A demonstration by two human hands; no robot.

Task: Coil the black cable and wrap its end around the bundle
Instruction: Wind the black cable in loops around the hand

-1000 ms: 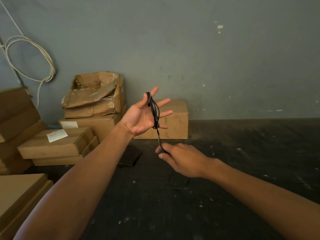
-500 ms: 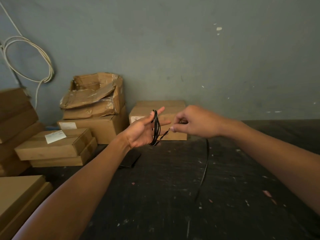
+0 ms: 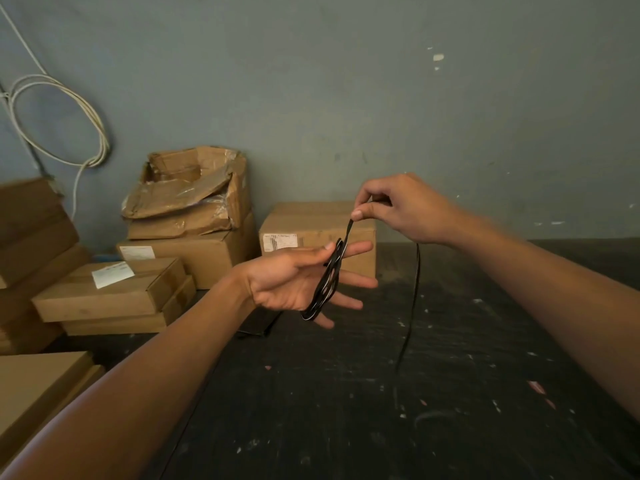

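The black cable [image 3: 327, 282] lies in several loops around the spread fingers of my left hand [image 3: 298, 282], which is palm up at the centre of the view. A strand runs up from the loops to my right hand [image 3: 398, 206], which pinches it between thumb and forefinger, above and right of the bundle. From below the right hand the cable's loose tail [image 3: 412, 306] hangs down toward the dark floor; its end is blurred.
Cardboard boxes are stacked at the left [image 3: 110, 292] and one stands against the grey wall behind my hands [image 3: 311, 223]. A flat black object [image 3: 258, 323] lies on the dark floor under my left wrist. A white cable coil [image 3: 86, 126] hangs on the wall.
My right hand rose from below the bundle to above and right of it, carrying the strand around my left fingers. My left hand has dropped and tilted flatter.
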